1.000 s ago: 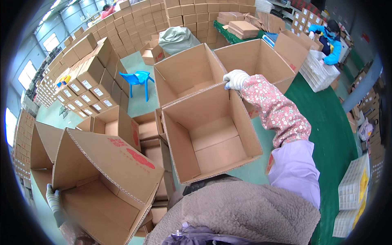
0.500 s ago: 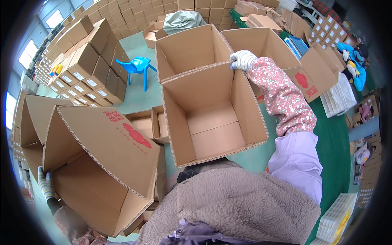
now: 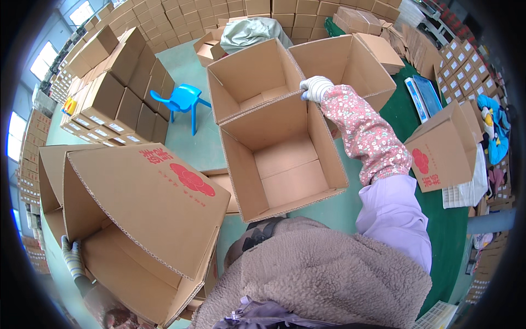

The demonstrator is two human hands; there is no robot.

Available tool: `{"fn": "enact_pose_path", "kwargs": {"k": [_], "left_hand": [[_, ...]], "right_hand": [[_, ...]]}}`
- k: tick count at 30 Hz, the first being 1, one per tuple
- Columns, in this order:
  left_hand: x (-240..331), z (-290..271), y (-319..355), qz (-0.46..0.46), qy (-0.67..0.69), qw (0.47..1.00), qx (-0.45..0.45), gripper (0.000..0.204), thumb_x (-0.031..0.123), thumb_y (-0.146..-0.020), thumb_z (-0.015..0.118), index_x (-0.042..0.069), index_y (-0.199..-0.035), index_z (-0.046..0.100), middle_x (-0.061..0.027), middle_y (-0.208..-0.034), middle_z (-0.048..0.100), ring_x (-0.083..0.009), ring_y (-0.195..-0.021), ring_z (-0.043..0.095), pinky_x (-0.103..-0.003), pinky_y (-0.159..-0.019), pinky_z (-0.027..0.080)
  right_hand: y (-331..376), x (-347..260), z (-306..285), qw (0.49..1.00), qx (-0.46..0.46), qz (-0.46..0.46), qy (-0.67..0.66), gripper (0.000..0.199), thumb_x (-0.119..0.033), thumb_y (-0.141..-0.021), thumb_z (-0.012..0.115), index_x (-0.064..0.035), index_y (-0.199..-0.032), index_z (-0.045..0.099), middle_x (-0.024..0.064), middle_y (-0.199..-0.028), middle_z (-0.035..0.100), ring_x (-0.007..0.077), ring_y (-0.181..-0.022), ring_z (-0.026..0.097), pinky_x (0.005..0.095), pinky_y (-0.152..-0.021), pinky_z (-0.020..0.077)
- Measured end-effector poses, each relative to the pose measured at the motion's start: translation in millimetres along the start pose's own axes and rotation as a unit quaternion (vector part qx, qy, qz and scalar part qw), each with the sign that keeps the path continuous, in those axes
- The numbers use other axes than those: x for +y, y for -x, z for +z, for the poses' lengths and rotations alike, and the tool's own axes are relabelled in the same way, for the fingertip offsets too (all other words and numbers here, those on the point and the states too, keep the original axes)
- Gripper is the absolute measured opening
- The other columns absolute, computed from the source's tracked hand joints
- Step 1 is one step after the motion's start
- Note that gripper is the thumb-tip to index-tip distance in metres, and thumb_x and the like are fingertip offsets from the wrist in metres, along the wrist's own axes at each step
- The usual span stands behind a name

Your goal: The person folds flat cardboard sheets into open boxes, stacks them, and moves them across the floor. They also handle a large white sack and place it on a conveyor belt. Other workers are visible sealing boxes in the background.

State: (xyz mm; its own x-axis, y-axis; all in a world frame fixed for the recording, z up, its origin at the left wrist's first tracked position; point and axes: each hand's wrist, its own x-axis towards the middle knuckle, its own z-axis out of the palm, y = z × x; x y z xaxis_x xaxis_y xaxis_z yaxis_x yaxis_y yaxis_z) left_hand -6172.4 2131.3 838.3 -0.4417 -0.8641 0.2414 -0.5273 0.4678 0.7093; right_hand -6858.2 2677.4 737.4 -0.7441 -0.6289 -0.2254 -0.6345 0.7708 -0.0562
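My right hand (image 3: 316, 89), in a striped knit glove, is closed on the far right corner of an open, empty cardboard carton (image 3: 287, 156) in front of me. Two more open cartons adjoin it: one directly behind (image 3: 249, 77) and one at the back right (image 3: 370, 68). At the left, my left hand (image 3: 71, 256), also gloved, grips the edge of a large tilted carton (image 3: 148, 181) with red print; its fingers are partly hidden. Another carton (image 3: 50, 172) leans against that one's far left side.
A blue plastic chair (image 3: 186, 100) stands beyond the cartons, beside stacked labelled boxes (image 3: 118, 104). To the right, a printed carton (image 3: 438, 153) rests near white crates (image 3: 466, 189) on a green floor strip (image 3: 405, 134). A grey-green cloth bundle (image 3: 255, 33) lies farther back.
The view has shifted. The cartons at my right hand sit farther from the printed carton on the right, with a wider gap between. Both hands keep their holds.
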Motion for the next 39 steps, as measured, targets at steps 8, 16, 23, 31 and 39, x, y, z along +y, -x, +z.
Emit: {"fn": "enact_pose_path", "kwargs": {"k": [8,16,23,31,39], "left_hand": [[40.1,91.9,-73.9,-0.019,-0.136,0.990,-0.022,0.047,0.002,-0.080,0.056,-0.005,-0.123,0.038,-0.0101,-0.116,0.050,-0.0153,-0.098,0.048,-0.026,-0.087,0.038],[85.5,161.5,-141.6,0.033,-0.126,0.991,-0.024,0.027,0.004,-0.081,0.056,-0.001,-0.107,0.049,-0.0034,-0.094,0.056,-0.0107,-0.084,0.047,-0.022,-0.080,0.038],[106.6,198.3,-218.5,0.062,-0.163,0.984,-0.037,0.031,0.004,-0.083,0.053,0.000,-0.113,0.047,-0.0034,-0.100,0.053,-0.0110,-0.087,0.046,-0.023,-0.083,0.037],[161.8,301.4,-263.9,0.140,-0.192,0.967,-0.095,0.032,0.004,-0.084,0.052,-0.002,-0.115,0.045,-0.0057,-0.104,0.054,-0.0123,-0.092,0.047,-0.023,-0.085,0.036],[294.3,500.6,-233.6,0.268,-0.267,0.918,-0.119,0.017,0.011,-0.079,0.058,0.008,-0.094,0.050,-0.0169,-0.077,0.057,-0.0299,-0.069,0.055,-0.033,-0.065,0.045]], "right_hand": [[-104.4,32.0,23.7,1.000,-0.007,-0.007,0.017,0.028,-0.031,-0.073,0.063,-0.0117,-0.093,0.057,0.0128,-0.084,0.060,0.0304,-0.083,0.057,0.0404,-0.072,0.0429],[-199.4,58.2,50.5,0.998,-0.050,0.025,-0.028,0.029,-0.030,-0.075,0.061,-0.0121,-0.097,0.056,0.0118,-0.088,0.060,0.0285,-0.086,0.057,0.0385,-0.075,0.0428],[-271.5,76.8,100.7,0.998,-0.021,0.043,-0.035,0.023,-0.026,-0.079,0.055,-0.0131,-0.098,0.053,0.0121,-0.090,0.060,0.0292,-0.088,0.056,0.0402,-0.076,0.0425],[-283.5,109.6,122.8,0.959,0.093,0.104,-0.245,0.024,-0.034,-0.080,0.051,-0.0137,-0.091,0.057,0.0123,-0.089,0.060,0.0302,-0.085,0.056,0.0396,-0.075,0.0432],[-185.7,111.7,194.9,0.824,-0.038,0.075,-0.561,0.027,-0.034,-0.079,0.059,-0.0078,-0.087,0.057,0.0056,-0.068,0.058,0.0143,-0.061,0.053,0.0283,-0.059,0.0442]]}}
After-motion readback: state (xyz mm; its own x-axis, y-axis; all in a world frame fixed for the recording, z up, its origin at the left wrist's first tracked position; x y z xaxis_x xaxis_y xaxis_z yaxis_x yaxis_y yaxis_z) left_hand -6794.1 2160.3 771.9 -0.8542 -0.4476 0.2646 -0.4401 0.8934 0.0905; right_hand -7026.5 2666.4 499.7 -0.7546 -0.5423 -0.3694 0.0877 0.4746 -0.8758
